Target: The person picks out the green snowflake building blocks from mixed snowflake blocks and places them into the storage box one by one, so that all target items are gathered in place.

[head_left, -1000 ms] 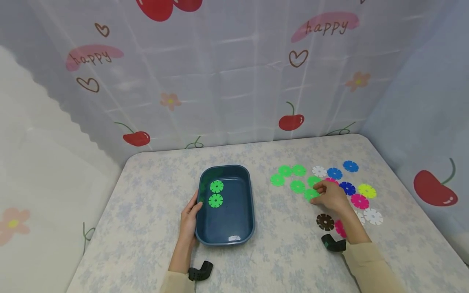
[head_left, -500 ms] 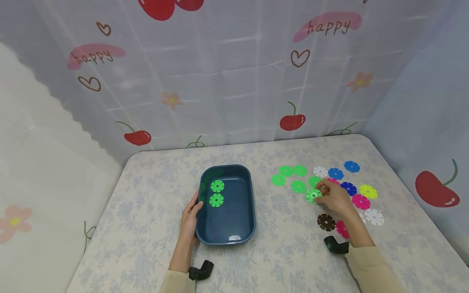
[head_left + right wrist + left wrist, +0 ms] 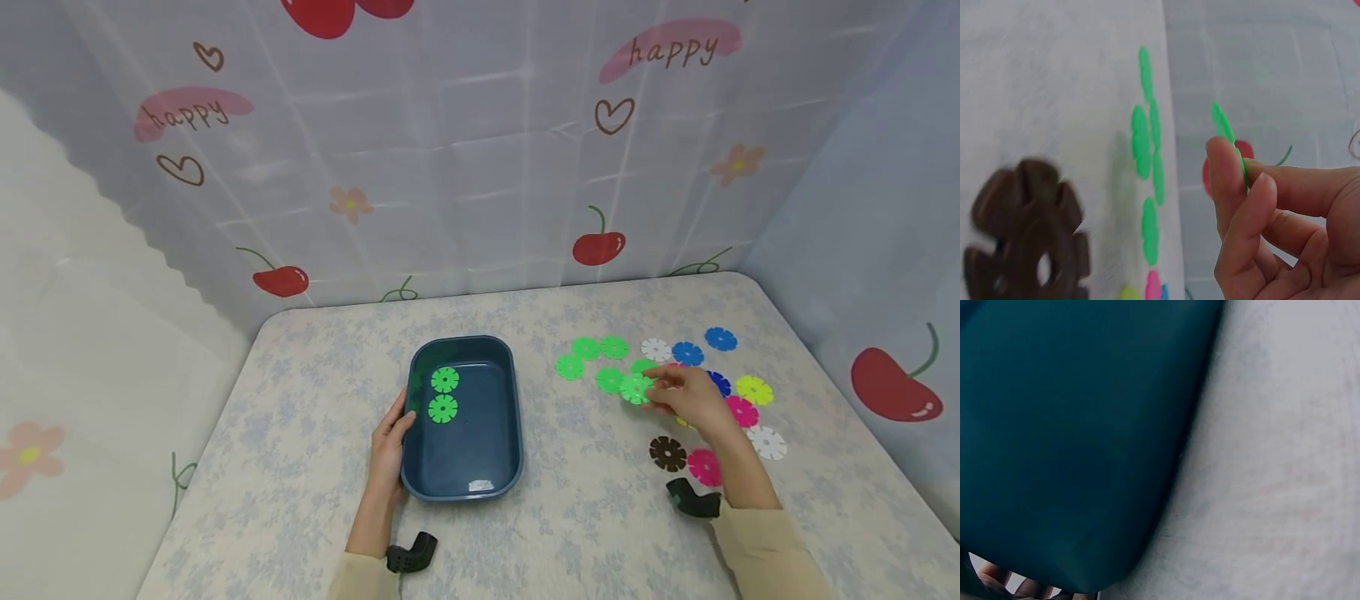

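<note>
A dark blue tray (image 3: pixel 465 458) stands on the table with two green discs (image 3: pixel 444 395) lying in its upper left part. At the tray's left side my left hand (image 3: pixel 387 450) grips the wall, thumb over the rim; in the left wrist view fingertips (image 3: pixel 1032 589) show at the edge of the tray (image 3: pixel 1079 450). Between thumb and fingers, my right hand (image 3: pixel 690 400) pinches a green notched disc (image 3: pixel 634 389). The right wrist view shows this disc (image 3: pixel 1222 122) raised off the table in the hand (image 3: pixel 1272 219), with other green discs (image 3: pixel 1141 142) beyond.
More green discs (image 3: pixel 586 348) lie between the tray and the right hand. Around that hand are blue (image 3: pixel 721 338), white (image 3: pixel 767 442), yellow (image 3: pixel 754 390) and pink (image 3: pixel 705 467) discs, and a brown disc (image 3: pixel 667 454) nearer the front. A printed curtain (image 3: pixel 465 167) hangs behind the table.
My right hand has picked up a green disc from the table and shifted slightly, with the disc now tilted in its fingers. The left hand and tray have stayed in place.
</note>
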### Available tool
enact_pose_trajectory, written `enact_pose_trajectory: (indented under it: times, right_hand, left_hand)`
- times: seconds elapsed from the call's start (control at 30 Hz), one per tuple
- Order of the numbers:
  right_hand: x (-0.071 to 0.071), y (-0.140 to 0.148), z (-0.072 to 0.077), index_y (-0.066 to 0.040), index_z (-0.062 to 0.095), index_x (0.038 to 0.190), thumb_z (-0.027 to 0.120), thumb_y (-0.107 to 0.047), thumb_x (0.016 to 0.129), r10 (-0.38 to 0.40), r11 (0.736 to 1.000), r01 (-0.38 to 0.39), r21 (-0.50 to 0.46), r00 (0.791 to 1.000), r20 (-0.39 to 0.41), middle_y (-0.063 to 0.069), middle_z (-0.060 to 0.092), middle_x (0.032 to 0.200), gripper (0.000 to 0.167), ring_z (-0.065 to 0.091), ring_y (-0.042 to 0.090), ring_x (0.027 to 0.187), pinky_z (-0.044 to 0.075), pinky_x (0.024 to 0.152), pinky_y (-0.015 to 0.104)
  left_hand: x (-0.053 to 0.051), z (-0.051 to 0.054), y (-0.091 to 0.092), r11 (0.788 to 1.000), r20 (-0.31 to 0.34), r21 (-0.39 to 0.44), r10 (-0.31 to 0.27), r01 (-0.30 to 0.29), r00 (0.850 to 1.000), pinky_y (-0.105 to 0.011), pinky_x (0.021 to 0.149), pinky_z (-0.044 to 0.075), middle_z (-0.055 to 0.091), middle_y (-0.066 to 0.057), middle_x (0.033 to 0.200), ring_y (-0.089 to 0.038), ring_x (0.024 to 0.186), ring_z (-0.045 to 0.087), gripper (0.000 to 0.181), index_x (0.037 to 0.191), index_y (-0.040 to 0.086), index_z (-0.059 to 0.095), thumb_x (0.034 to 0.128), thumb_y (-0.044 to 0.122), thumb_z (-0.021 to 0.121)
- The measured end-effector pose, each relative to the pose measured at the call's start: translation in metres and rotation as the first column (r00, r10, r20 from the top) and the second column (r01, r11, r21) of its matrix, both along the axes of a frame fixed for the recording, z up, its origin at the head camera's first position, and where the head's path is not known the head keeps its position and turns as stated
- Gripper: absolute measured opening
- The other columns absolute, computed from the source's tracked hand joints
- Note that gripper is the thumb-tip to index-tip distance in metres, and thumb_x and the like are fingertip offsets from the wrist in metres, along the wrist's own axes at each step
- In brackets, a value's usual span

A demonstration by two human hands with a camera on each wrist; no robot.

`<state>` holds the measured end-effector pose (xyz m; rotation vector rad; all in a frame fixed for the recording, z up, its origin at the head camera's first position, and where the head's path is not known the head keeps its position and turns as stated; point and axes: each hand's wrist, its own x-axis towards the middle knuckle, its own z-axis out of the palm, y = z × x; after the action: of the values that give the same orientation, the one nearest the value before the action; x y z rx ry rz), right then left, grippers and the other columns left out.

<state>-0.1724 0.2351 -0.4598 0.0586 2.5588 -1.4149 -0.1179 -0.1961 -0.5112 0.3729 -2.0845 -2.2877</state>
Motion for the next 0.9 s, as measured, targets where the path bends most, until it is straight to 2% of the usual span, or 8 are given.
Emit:
enact_pose_trajectory:
  times: [0.2,0.47,0.7,0.9]
  right_hand:
    - [0.003,-0.023,0.021,0.006,0.053,0.134,0.061,-0.011,0.096,0.036,0.997,-0.038,-0.064,0.999,-0.034,0.020,0.058,0.106,0.042,0.073,0.022,0.084,0.057,0.069,0.021]
    - [0.003,-0.066,0.037,0.007,0.057,0.128,0.062,-0.008,0.095,0.106,0.971,-0.125,-0.204,0.989,-0.103,0.017,0.059,0.092,0.037,0.075,0.026,0.083,0.059,0.068,0.027]
    - [0.001,-0.112,0.040,0.006,0.057,0.128,0.063,-0.006,0.093,0.187,0.929,-0.212,-0.303,0.976,-0.109,0.015,0.057,0.088,0.037,0.074,0.031,0.082,0.059,0.066,0.028]
    - [0.001,-0.152,0.034,0.004,0.058,0.128,0.063,-0.004,0.092,0.264,0.902,-0.278,-0.331,0.961,-0.088,0.016,0.056,0.089,0.037,0.073,0.035,0.085,0.060,0.071,0.039]
  left_hand:
    - [0.001,-0.001,0.000,1.000,0.005,0.008,-0.002,0.002,1.000,-0.048,0.123,0.013,0.027,0.000,0.161,-0.020,0.152,0.014,0.052,0.153,0.020,0.036,0.1028,0.022,0.049]
    - [-0.001,-0.002,-0.001,1.000,0.000,0.006,-0.006,0.006,1.000,-0.048,0.123,0.013,0.027,-0.001,0.161,-0.021,0.152,0.013,0.052,0.153,0.019,0.035,0.1028,0.021,0.048]
    - [0.000,-0.001,0.000,1.000,0.002,0.007,0.004,-0.004,1.000,-0.049,0.123,0.013,0.026,-0.003,0.161,-0.023,0.152,0.013,0.052,0.153,0.018,0.035,0.1025,0.018,0.048]
    - [-0.001,-0.001,0.000,1.000,-0.002,0.023,0.009,-0.009,1.000,-0.049,0.123,0.014,0.027,-0.002,0.161,-0.022,0.152,0.013,0.052,0.153,0.017,0.036,0.1022,0.019,0.048]
